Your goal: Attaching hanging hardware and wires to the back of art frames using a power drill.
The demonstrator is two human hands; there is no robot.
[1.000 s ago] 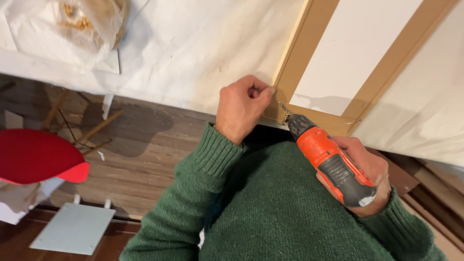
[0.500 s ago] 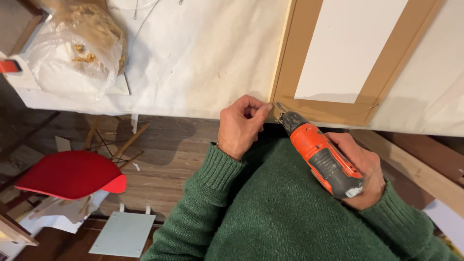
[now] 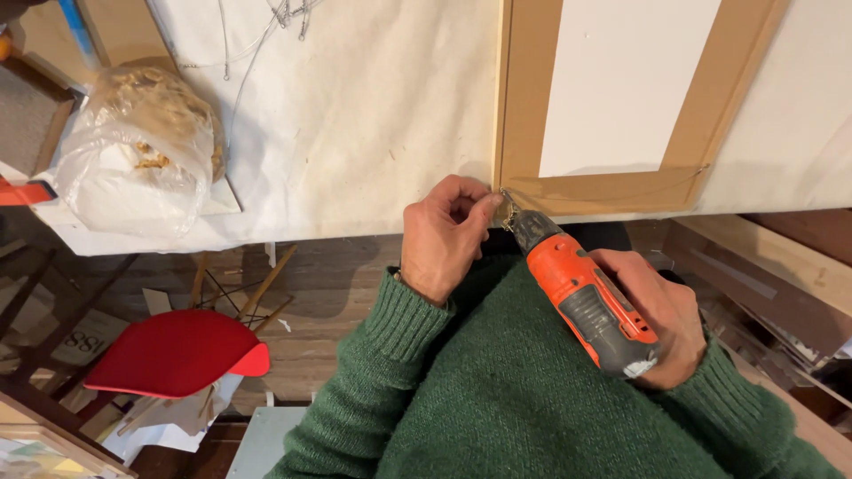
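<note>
My right hand (image 3: 661, 324) grips an orange and grey cordless drill (image 3: 581, 297), its black nose tilted up toward the near left corner of a wooden picture frame (image 3: 519, 115). The frame lies back side up on a table covered with white paper (image 3: 373, 133). My left hand (image 3: 444, 235) is curled at that corner, thumb and forefinger pinching a small metal fitting (image 3: 506, 208) just in front of the drill tip. A thin wire (image 3: 621, 191) runs across the frame's lower rail. Both arms wear green knitted sleeves.
A clear plastic bag (image 3: 133, 146) with wood shavings sits on the table at the left. Loose wire (image 3: 266, 27) lies near the far edge. Below the table stand a red chair (image 3: 177, 350), scattered sticks and a pale panel (image 3: 262, 439). Wooden boards (image 3: 772, 266) lean at the right.
The view has shifted, bringing the table and frame lower and closer. The drill and both hands stay together at the frame corner, the drill tip now nearer the fitting.
</note>
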